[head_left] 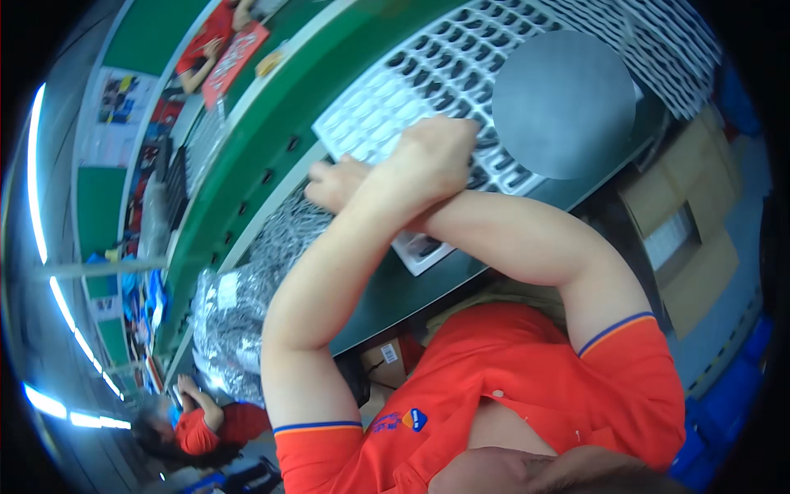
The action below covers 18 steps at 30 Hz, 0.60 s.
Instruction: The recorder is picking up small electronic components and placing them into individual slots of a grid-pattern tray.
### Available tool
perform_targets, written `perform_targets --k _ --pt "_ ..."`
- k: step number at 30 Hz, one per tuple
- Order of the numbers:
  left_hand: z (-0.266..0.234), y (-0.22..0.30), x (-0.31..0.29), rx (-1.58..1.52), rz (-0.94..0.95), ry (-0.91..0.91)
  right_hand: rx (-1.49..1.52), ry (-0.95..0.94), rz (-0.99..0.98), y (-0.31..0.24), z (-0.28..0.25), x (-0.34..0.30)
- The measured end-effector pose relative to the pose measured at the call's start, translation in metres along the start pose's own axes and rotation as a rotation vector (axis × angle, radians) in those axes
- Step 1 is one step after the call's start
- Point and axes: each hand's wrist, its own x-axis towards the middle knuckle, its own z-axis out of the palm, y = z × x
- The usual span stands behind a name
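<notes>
A white plastic tray (411, 78) with rows of oval pockets lies across the dark green bench; some pockets look pale, others dark. My forearms cross above it, the left one over the right. My left hand (436, 156) is closed with curled fingers over the tray's pockets, and anything in it is hidden. Past my left forearm, my right hand (339, 183) shows at the tray's left side, fingers bent; what they hold, if anything, is hidden. A smooth grey round patch (564, 103) covers part of the tray on the right.
Left of my hands lies a clear plastic bag (234, 313) of shiny things. More pocketed trays (658, 49) stand at the far right. An open cardboard box (683, 222) is beside the bench. People in red work at the upper left (218, 41) and lower left (210, 424).
</notes>
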Motion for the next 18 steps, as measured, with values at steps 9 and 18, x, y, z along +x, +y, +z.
perform_targets --k 9,18 --pt "0.011 0.01 -0.008 -0.066 -0.022 0.117 0.248 0.41 0.082 0.011 0.02 -0.006" --pt "-0.018 -0.045 -0.061 -0.328 0.051 1.034 0.167 0.44 0.007 0.026 0.009 -0.008"
